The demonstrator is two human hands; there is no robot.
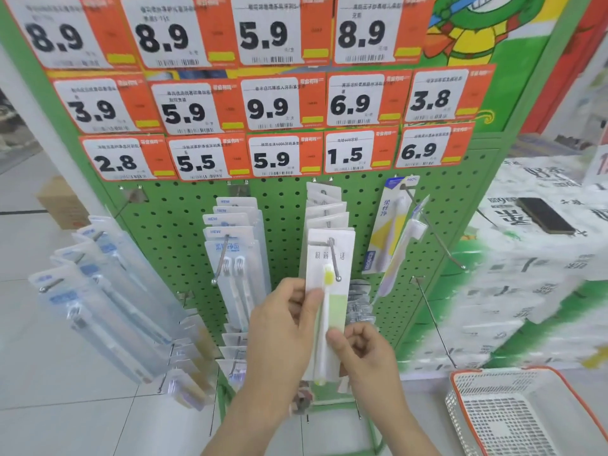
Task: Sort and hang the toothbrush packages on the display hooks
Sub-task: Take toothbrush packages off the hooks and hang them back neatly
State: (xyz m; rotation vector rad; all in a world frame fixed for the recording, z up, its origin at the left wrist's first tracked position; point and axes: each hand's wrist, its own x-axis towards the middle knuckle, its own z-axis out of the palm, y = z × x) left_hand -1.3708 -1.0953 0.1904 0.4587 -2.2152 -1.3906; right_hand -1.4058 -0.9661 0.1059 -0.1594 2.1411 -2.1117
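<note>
Head view: hands are working at the green pegboard (283, 205). Left hand (283, 327) is pinching the left edge of the front white-and-green toothbrush package (330, 291), thumb across its face. Right hand (365, 353) is gripping the same package lower down, fingers curled behind, thumb on the front. Package is hanging on the middle hook (334, 258), foremost of a stack. Twin-brush packs (235, 258) are hanging just left; clear packs (108, 291) further left. Price tags (276, 156) are lining the board above. Orange-rimmed white basket (513, 413) is sitting at lower right.
</note>
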